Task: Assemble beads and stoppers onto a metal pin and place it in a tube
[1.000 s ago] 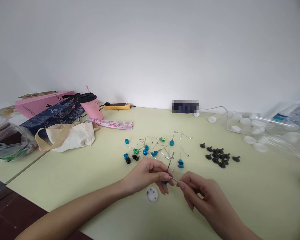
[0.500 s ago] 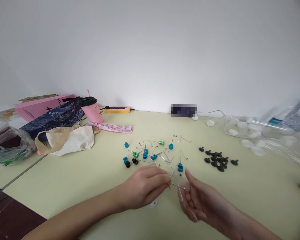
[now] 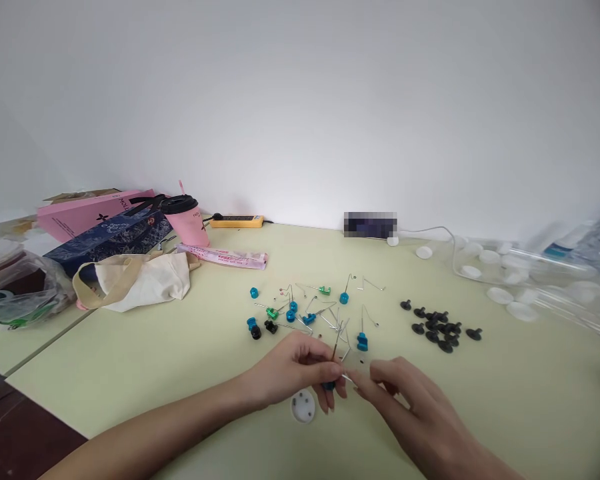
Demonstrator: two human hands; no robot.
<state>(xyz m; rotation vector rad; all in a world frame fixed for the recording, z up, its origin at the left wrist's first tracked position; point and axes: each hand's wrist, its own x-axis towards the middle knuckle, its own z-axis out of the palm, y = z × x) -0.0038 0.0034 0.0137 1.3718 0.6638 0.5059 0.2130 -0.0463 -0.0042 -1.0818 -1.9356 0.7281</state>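
My left hand is closed around a small blue metal fitting, partly hidden by the fingers. A thin upright rod rises from that grip. My right hand has its fingertips closed at the outer end of a short thin silver rod, which reaches toward the fitting; its inner end is hidden. Below my left hand lies a white round cap with several tiny metal pieces in it. Ahead are loose bent metal rods, a blue fitting with a wire and green fittings.
Several black suction-cup-like pieces lie to the right. White caps and clear tubes are farther right. Leftward are a cloth bag, a pink cup and boxes. A yellow power strip sits by the wall.
My left hand has turned, showing the blue fitting and the rod pointing up. The fingers of my right hand have gone from spread to closed at the silver rod. The white cap is more exposed.
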